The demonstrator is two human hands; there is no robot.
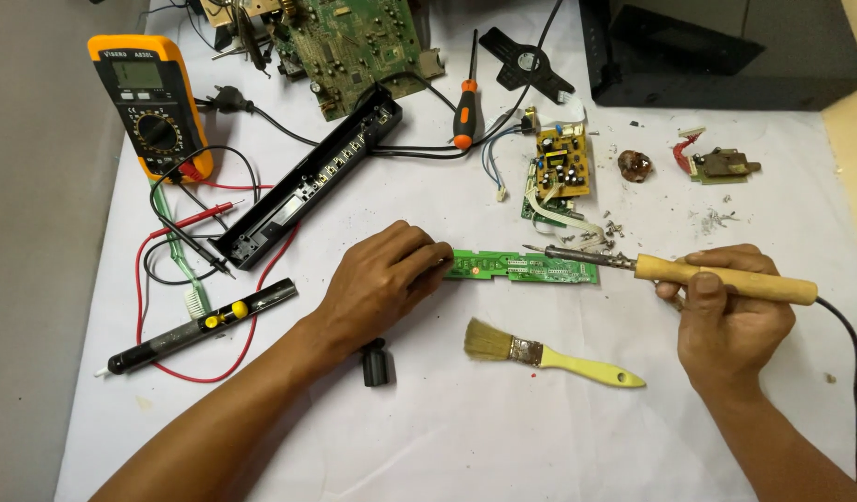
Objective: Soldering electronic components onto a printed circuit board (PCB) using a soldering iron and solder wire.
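**Iron tip over the green strip board**

Head view, looking down on a white-covered table [447, 446]. Left hand [382, 279] pressed flat at centre, fingertips [438, 256] pinning the left end of a narrow green circuit board [526, 267] to the table. Right hand [730, 316] closed around the wooden handle of a soldering iron [707, 277], held level, metal tip pointing left and hovering at the board's right end; contact with the board too fine to call. Black cord trailing off the handle down the right edge.

Just near of the board, a yellow-handled brush [549, 355], bristles to the left. Beside the left wrist, a small black part [375, 363]. Further left, a black desoldering pump [200, 325] lying across red lead wire. Far left, an orange multimeter [149, 102] with its probes. Between meter and hands, a long black panel casing [307, 181], set diagonally. Far centre, an orange-handled screwdriver [465, 98] and a large green mainboard [354, 46]. Just far of the iron tip, a small yellow power board [563, 163].
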